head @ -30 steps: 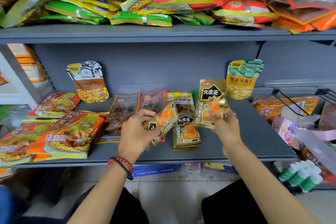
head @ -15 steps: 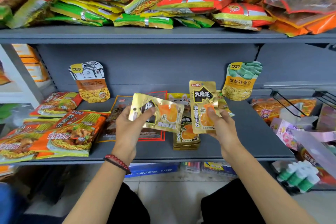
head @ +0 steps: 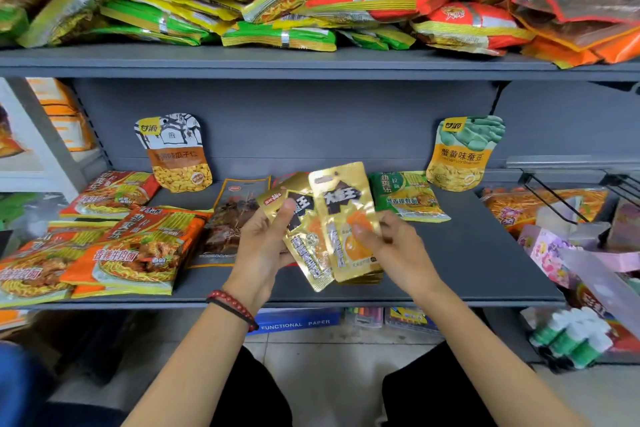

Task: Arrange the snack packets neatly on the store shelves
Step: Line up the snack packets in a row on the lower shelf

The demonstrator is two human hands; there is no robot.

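Note:
Over the middle of the grey shelf (head: 478,260), my left hand (head: 263,246) pinches a tilted gold snack packet (head: 304,246) with its thumb on the front. My right hand (head: 394,250) pinches a second gold packet (head: 343,215), held upright and overlapping the first. More gold packets seem to lie under them at the bottom edge (head: 363,279), mostly hidden. A dark brown packet (head: 232,218) lies flat just left of my left hand. A green noodle packet (head: 405,198) lies behind my right hand.
Orange noodle packets (head: 138,253) cover the shelf's left part. Two pouches lean on the back wall, one with seeds (head: 176,152) and one with beans (head: 464,152). The upper shelf (head: 311,62) holds a heap of packets. A wire basket (head: 561,204) and pink bags stand right.
My left hand swung its gold packet from lying sideways to upright and brought it against the packet in my right hand. The green noodle packet behind has come into sight.

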